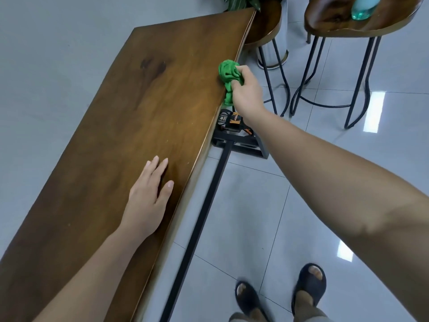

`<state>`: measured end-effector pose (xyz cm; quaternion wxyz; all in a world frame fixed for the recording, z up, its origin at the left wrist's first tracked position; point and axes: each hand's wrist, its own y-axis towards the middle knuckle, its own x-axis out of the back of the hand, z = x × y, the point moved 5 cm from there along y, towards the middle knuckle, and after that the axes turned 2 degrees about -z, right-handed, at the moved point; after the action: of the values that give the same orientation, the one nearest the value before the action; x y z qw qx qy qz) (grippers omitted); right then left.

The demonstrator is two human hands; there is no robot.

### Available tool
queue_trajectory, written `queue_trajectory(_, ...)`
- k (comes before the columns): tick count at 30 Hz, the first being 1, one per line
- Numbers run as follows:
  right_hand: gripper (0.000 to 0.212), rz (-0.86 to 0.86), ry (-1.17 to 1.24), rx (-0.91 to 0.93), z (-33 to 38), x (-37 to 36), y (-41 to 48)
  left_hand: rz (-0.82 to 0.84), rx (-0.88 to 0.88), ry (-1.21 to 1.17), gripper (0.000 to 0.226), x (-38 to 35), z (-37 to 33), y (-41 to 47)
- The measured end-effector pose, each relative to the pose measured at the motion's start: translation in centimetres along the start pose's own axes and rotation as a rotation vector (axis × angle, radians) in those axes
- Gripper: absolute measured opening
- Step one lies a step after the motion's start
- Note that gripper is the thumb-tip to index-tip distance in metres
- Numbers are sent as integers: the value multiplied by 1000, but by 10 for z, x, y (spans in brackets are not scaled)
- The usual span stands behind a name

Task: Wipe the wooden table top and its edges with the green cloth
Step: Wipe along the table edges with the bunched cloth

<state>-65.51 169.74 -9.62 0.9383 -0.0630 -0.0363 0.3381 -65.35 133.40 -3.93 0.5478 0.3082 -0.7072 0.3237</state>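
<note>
**Desk:** What are the hands doing?

**Photographer:** The right hand [246,94] clutches a bunched green cloth [228,75], at about twelve o'clock from centre frame. It presses the cloth against the three-o'clock edge of a long brown wooden table top [139,101]. The left hand [148,201] lies flat on the wood at seven o'clock, fingers straight and relaxed.

**Desk:** And the cloth itself?

**Photographer:** Part of it sits on the top surface. The rest hangs over the rim, beside the curled fingers.

**Desk:** What surrounds them?

**Photographer:** A black metal bar [202,217] runs along the pale tiled floor [301,182], just beside the table's edge. Two dark wooden stools [336,22] on thin black legs stand at one o'clock. The one farther right carries a pale turquoise bottle [363,8]. The person's feet in dark sandals [310,284] stand on the tiles at five o'clock.
</note>
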Motion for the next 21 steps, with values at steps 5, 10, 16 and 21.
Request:
queue_trajectory(5,33,-107,23,16,-11,-15,-41,-17,-27,-25,65,-3,22,-20)
queue_trajectory(10,40,-171,44,93,-35,-49,-152,-13,-130,-23,65,-6,40,-51)
queue_trajectory(16,44,-191,108,141,-72,-103,-316,-9,-256,-38,63,-10,68,-112)
queue_trajectory(21,45,-181,104,149,-89,-133,-437,10,-334,-26,61,-15,94,-160)
